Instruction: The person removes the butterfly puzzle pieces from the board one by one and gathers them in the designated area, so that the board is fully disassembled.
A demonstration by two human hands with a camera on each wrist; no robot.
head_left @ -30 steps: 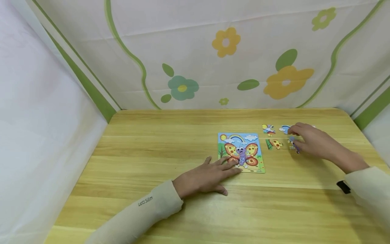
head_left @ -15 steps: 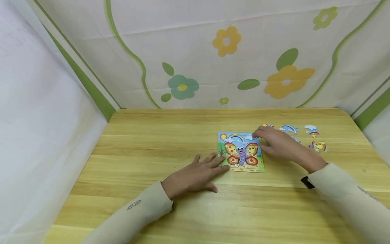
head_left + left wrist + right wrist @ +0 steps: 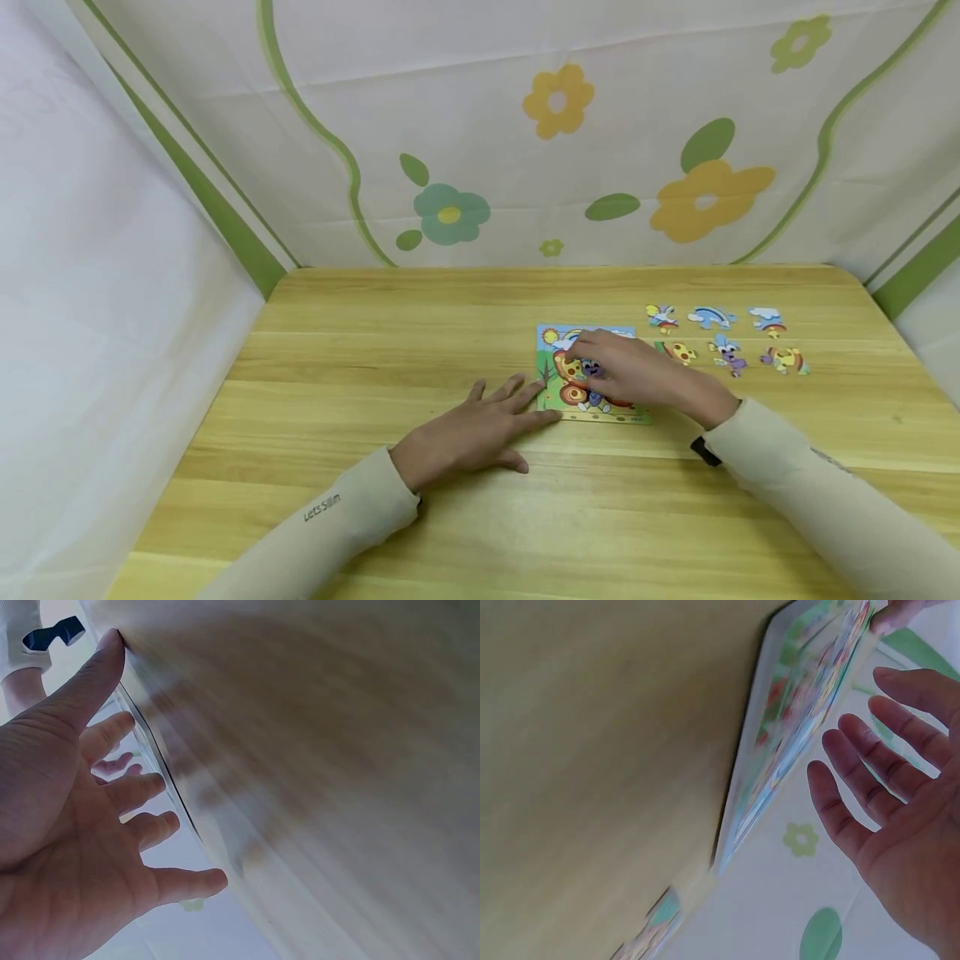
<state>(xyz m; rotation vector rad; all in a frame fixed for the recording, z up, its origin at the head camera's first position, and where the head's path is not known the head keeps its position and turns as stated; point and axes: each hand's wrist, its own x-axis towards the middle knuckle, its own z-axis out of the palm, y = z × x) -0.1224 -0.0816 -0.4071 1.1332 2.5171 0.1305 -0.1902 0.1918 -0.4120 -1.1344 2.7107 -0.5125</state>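
Lying flat at the frame's centre, the thin, stiff puzzle board (image 3: 558, 398) is steadied by the flat left hand (image 3: 468, 433); the right hand (image 3: 637, 375) hovers with fingers spread, nothing gripped; edges seem best for lifting.

"Lets Slim" in small print on the left sleeve (image 3: 322, 507)

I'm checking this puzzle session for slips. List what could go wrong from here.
1. The right hand hovers open over the puzzle board, hiding it; a finger might knock a seated piece loose.
2. The left hand touches only the board's left edge, so the board may slide.
3. The right sleeve lies near the loose pieces and could sweep them.
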